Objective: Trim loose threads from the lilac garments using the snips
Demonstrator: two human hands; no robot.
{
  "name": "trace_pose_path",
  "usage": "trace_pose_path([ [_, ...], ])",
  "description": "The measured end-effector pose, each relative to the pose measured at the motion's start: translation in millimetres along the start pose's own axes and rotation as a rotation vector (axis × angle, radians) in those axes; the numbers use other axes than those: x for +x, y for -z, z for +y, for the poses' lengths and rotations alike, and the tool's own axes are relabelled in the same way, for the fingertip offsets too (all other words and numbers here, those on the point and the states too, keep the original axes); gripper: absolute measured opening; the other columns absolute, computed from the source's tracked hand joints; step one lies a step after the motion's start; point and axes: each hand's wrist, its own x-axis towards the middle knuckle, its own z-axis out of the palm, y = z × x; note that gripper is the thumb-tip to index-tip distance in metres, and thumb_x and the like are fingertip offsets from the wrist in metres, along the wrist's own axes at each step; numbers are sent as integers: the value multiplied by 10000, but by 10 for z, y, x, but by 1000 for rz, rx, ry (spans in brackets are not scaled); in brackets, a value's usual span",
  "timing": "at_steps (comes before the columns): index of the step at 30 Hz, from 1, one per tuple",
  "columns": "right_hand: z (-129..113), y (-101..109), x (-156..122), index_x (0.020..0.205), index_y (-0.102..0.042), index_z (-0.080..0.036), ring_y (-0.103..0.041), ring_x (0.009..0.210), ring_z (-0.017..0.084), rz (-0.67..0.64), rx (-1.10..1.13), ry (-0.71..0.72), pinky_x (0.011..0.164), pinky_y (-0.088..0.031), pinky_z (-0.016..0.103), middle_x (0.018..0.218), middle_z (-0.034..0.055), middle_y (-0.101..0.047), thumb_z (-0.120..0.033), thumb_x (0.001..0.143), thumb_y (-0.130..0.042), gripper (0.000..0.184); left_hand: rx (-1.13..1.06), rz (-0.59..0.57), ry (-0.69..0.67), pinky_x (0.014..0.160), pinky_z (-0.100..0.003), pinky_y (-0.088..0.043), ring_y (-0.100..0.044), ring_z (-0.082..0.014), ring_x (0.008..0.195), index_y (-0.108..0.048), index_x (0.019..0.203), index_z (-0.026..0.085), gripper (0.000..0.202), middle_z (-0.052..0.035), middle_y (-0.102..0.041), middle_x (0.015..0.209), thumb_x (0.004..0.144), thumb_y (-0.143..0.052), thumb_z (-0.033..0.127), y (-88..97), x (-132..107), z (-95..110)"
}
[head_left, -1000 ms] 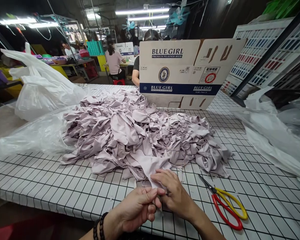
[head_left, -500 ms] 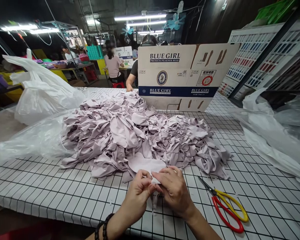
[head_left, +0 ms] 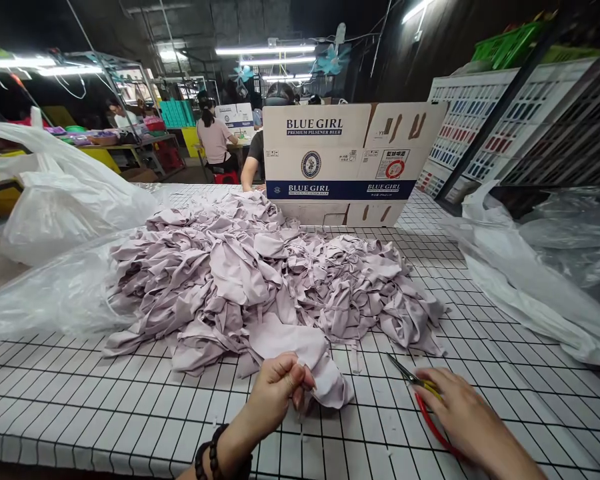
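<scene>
A light mauve fabric piece (head_left: 293, 343) lies at the front of the pile, one end bunched by my left hand (head_left: 275, 390), whose thumb and fingers are pinched closed on it. A thin pale strip hangs below those fingers. On the right, my right hand (head_left: 463, 413) is over the handles of the scissors (head_left: 405, 371), thumb and fingers closed about the yellow loop. The red loop shows partly beneath the palm. The scissors lie on the table, blades pointing away to the left. Behind my hands spreads a large heap of similar fabric pieces (head_left: 195, 280).
The table has a white cloth with black grid lines (head_left: 105, 400). A beer carton (head_left: 350, 150) stands at the far side, with a person partly hidden behind it. Plastic bags lie at left (head_left: 70, 207) and right (head_left: 525, 267). Plastic crates (head_left: 485, 113) are stacked beyond.
My right hand has let go of the fabric and moved right onto the scissors' handles. My left hand still pinches the fabric, which now droops to the right. The view has shifted slightly.
</scene>
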Motion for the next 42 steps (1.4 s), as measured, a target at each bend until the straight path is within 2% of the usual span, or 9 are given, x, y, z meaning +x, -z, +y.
trace_pose_path([
  [4,524,-3,-33,838,-638,-199,-655,894,289,-34,-57,-202,794,-517,387,949,122,-702,-340,666,-572,232,15,11,0,379,-180,-320,-403,-42,373,-658,642,102,498,16,-534,558,700,-697,595,-18,43,-20],
  [10,550,-44,-101,688,-513,-218,-571,569,182,-150,27,-261,487,-418,261,653,20,-620,-291,590,-610,156,74,-38,-14,412,-182,-374,-454,-50,408,-702,720,98,481,12,-540,601,731,-678,577,-22,33,-23],
  [13,524,-25,-184,652,-483,-225,-546,529,170,-118,110,-263,488,-397,260,570,-5,-585,-311,567,-635,195,128,-40,-20,420,-189,-388,-463,-57,417,-698,733,95,485,7,-540,610,762,-645,576,-24,19,-14],
  [15,385,-8,-261,702,-491,-226,-585,591,177,-62,281,-212,560,-447,266,625,0,-611,-378,597,-625,228,160,-47,-23,435,-197,-406,-471,-64,435,-699,770,98,478,2,-544,631,786,-621,569,-40,17,-8],
  [18,-79,42,-372,751,-451,-241,-573,606,149,-38,431,-107,591,-469,246,664,-26,-590,-463,652,-613,292,202,-76,-37,463,-206,-425,-489,-71,466,-700,822,106,442,-6,-546,687,831,-582,532,-76,17,7],
  [22,-827,146,-405,787,-422,-257,-557,640,149,-24,245,31,606,-466,243,694,-45,-589,-433,625,-698,366,286,-103,-91,513,-216,-433,-522,-85,505,-696,846,119,377,-12,-544,713,896,-521,449,-103,-9,49],
  [25,-1140,184,-333,798,-411,-260,-596,744,182,-58,166,100,643,-482,264,773,-24,-621,-408,642,-700,360,352,-100,-133,540,-222,-424,-527,-100,516,-661,725,123,368,-4,-526,638,910,-508,402,-101,-36,93],
  [28,-1235,163,-258,784,-399,-258,-602,737,184,-120,131,173,629,-478,275,789,-22,-627,-397,679,-679,330,350,-89,-152,524,-217,-415,-521,-100,507,-607,638,130,370,-1,-509,626,900,-525,377,-97,-46,121],
  [42,-1236,41,-209,804,-386,-260,-606,727,188,-33,79,292,615,-473,297,787,-12,-601,-416,772,-610,275,267,-91,-111,474,-204,-418,-515,-86,464,-628,642,127,315,-3,-519,665,846,-584,362,-80,-17,126],
])
